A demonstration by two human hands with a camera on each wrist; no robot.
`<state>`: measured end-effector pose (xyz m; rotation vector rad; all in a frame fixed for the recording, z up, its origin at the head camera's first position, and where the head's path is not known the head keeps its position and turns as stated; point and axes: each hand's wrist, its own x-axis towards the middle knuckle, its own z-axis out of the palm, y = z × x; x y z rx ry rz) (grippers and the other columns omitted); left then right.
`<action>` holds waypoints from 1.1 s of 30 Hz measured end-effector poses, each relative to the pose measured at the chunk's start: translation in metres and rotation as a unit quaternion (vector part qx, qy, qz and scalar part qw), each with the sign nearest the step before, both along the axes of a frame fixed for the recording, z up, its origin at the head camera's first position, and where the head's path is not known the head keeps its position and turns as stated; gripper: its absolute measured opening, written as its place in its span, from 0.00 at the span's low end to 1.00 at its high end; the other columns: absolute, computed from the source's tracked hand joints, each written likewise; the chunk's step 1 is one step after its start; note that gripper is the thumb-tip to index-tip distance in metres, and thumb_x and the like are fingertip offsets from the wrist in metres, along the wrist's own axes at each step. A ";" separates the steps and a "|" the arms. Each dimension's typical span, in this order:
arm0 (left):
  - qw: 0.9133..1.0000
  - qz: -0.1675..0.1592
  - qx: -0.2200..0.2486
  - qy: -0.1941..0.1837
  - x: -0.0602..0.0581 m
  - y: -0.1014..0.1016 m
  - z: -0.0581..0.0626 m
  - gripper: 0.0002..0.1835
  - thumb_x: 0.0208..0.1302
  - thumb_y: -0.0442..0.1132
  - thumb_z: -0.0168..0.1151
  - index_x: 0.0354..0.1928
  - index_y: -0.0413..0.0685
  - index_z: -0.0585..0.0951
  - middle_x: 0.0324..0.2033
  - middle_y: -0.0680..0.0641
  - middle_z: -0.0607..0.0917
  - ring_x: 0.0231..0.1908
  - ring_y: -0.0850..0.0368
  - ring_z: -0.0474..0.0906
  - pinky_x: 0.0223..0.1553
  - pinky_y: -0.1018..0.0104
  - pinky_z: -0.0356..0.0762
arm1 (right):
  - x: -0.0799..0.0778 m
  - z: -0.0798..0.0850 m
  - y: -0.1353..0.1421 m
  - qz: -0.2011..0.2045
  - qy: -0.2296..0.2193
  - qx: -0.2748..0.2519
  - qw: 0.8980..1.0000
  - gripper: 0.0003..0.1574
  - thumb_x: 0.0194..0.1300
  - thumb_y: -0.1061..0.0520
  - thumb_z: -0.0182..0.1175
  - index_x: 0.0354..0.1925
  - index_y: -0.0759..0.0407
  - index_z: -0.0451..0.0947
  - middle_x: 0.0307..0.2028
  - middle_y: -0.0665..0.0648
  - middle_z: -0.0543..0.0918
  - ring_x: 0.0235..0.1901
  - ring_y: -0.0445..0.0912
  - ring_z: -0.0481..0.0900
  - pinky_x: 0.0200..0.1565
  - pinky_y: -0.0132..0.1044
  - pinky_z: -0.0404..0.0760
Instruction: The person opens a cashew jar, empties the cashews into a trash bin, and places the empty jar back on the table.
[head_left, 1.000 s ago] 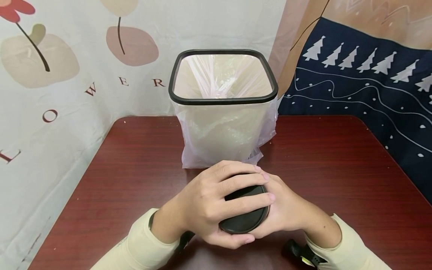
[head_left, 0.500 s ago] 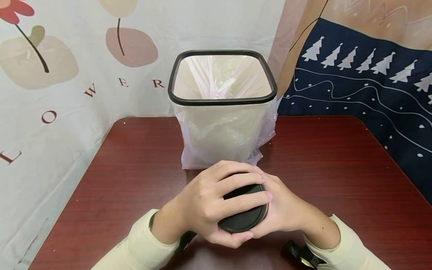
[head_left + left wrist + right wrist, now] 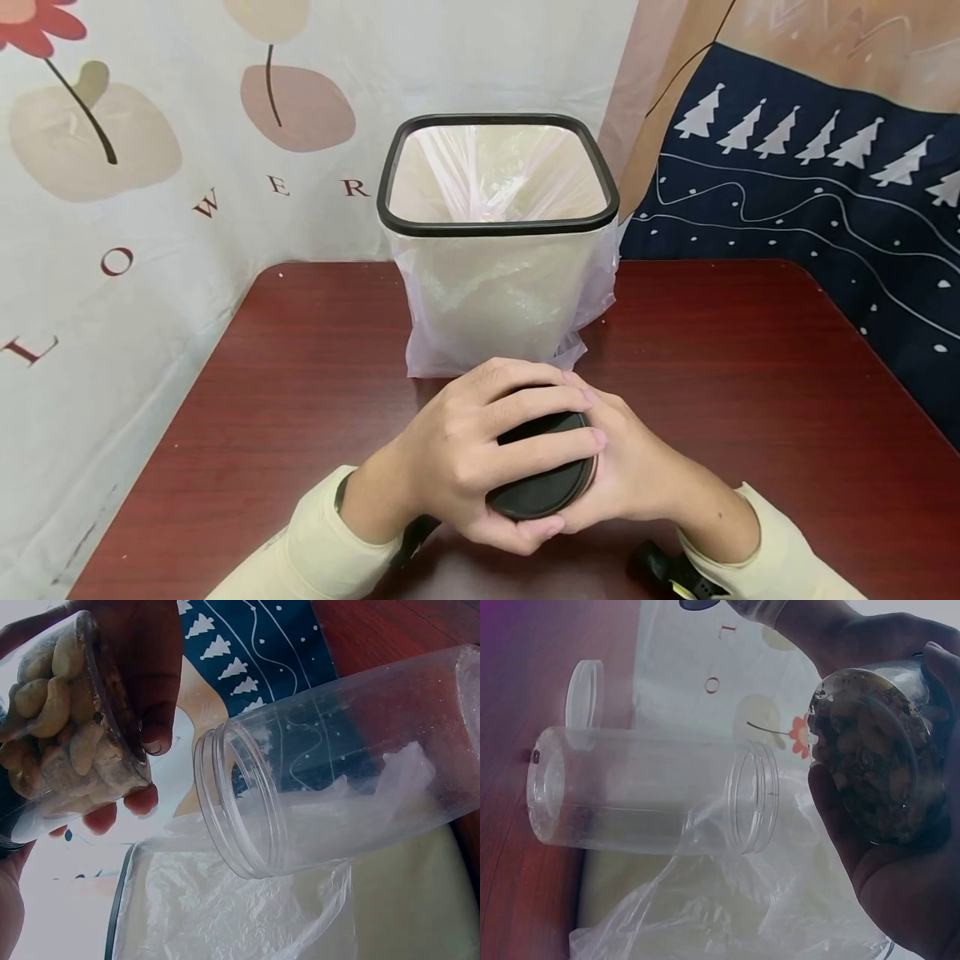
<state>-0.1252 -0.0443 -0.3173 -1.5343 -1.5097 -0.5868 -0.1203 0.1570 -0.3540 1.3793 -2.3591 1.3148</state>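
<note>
In the head view my left hand (image 3: 457, 450) lies over a round black lid (image 3: 543, 492), its fingers spread across the top and the thumb bent at the near rim. My right hand (image 3: 630, 467) grips the clear jar under that lid from the right. Both wrist views show this jar of nuts (image 3: 60, 727) holding pale curved nuts, like cashews, its base in the right hand's fingers. Below it an open, empty clear plastic jar (image 3: 645, 791) stands on the table; the hands hide it in the head view. A clear lid (image 3: 583, 694) lies beside it.
A trash bin (image 3: 487, 292) with a black rim and a thin pinkish liner bag stands at the back middle of the dark red table (image 3: 300, 358). Printed cloths (image 3: 750, 200) hang behind and at the sides. A black strap device (image 3: 667, 571) is on the right wrist.
</note>
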 end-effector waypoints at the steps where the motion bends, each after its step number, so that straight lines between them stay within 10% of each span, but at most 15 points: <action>1: 1.000 0.000 0.001 0.001 0.000 0.000 0.000 0.25 0.53 0.54 0.61 0.47 0.44 0.87 0.45 0.39 0.87 0.48 0.46 0.84 0.52 0.58 0.80 | 0.000 0.000 0.000 0.000 0.001 -0.001 1.000 0.57 0.33 0.49 0.81 0.62 0.56 0.67 0.51 0.48 0.80 0.46 0.38 0.82 0.48 0.31 0.82; 33: 1.000 0.002 0.005 -0.004 0.001 0.000 0.000 0.24 0.52 0.53 0.61 0.46 0.45 0.87 0.45 0.40 0.87 0.47 0.46 0.84 0.53 0.59 0.80 | 0.001 -0.002 -0.001 -0.024 0.026 -0.007 0.999 0.60 0.30 0.48 0.81 0.63 0.58 0.68 0.53 0.50 0.80 0.48 0.40 0.82 0.51 0.29 0.80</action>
